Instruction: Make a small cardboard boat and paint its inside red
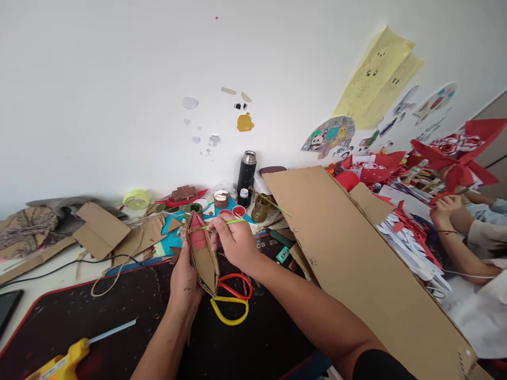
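My left hand [185, 277] is wrapped round the side of a small cardboard boat [205, 264], tilted up over the black mat. Its pointed far end is painted red inside; the nearer part is bare brown. Between the fingertips of my right hand [236, 243] is a thin paintbrush [234, 221] with a green handle, its tip inside the red end of the boat. Scissors [233, 310] with a red and a yellow handle loop lie on the mat just beneath. Behind the boat stand a paint pot of red [239, 211] and a brown pot with white paint [221, 198].
A large cardboard sheet [356, 253] slants across the right side. A yellow glue gun [67, 361] lies front left, cardboard scraps [102, 230] back left. A black thermos [247, 171] stands by the wall. At far right another person's hand [446, 211] holds something red.
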Motion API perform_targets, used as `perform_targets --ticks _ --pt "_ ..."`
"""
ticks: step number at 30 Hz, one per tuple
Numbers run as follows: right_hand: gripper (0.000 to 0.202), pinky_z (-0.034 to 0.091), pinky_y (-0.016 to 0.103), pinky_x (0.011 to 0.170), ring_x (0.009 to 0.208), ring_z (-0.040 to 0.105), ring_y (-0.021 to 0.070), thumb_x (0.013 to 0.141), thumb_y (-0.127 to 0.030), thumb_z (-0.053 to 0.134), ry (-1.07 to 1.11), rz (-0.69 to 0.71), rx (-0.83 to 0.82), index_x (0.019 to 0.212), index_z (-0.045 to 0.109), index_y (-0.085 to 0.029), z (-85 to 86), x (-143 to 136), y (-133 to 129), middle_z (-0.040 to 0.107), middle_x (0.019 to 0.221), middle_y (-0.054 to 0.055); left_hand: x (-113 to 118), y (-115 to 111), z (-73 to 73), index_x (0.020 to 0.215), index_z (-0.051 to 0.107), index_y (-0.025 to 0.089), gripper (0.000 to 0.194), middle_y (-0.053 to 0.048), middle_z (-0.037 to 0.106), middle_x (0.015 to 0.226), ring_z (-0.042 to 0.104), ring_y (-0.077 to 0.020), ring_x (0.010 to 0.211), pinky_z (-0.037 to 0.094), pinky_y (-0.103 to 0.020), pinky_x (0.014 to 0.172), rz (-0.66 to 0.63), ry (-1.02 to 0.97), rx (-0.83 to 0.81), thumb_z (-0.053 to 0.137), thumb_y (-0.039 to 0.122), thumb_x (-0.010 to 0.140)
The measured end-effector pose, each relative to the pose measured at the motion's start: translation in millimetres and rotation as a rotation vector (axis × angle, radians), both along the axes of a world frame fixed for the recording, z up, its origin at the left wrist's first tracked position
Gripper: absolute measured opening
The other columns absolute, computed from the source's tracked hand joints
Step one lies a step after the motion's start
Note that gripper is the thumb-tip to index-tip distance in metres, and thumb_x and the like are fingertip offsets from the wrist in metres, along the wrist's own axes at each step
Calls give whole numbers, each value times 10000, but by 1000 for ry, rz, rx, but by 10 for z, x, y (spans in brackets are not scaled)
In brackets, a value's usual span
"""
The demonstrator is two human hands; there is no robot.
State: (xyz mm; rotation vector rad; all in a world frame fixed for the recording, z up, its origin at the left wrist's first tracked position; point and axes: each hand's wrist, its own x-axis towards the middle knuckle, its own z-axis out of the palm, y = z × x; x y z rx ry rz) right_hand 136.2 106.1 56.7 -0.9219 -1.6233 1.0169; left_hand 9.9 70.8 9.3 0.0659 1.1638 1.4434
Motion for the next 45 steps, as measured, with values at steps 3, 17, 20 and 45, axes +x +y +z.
perform_targets --ticks 3,17,20,45 --pt "558 500 221 571 526 658 127 1136 -655 422 -8 33 -9 939 687 -206 -29 -5 -37 640 631 -28 5 11 26 1357 759 116 400 -147 825 1173 822 -206 928 655 -332 926 22 45 2 550 364 1123" --pt "559 461 233 554 455 610 136 1133 -665 415 -54 111 -84 872 633 -221 -99 134 -212 546 498 -63 -4 26 164 1241 774 88 364 -111 821 931 820 -225 866 663 -359 913 94 38 -63 547 343 1115" --pt "576 447 223 535 441 606 128 1126 -677 423 -40 109 -108 838 620 -219 -88 165 -199 540 486 -64 2 26 175 1194 782 83 357 -121 823 953 821 -236 902 658 -370 938 117 44 -77 569 355 1105" --pt "610 456 218 528 435 615 124 1115 -713 412 -38 64 -104 826 616 -216 -110 229 -180 571 492 -56 5 27 194 1362 740 101 410 -136 828 1055 821 -234 922 656 -374 939 122 -2 -46 565 369 1105"
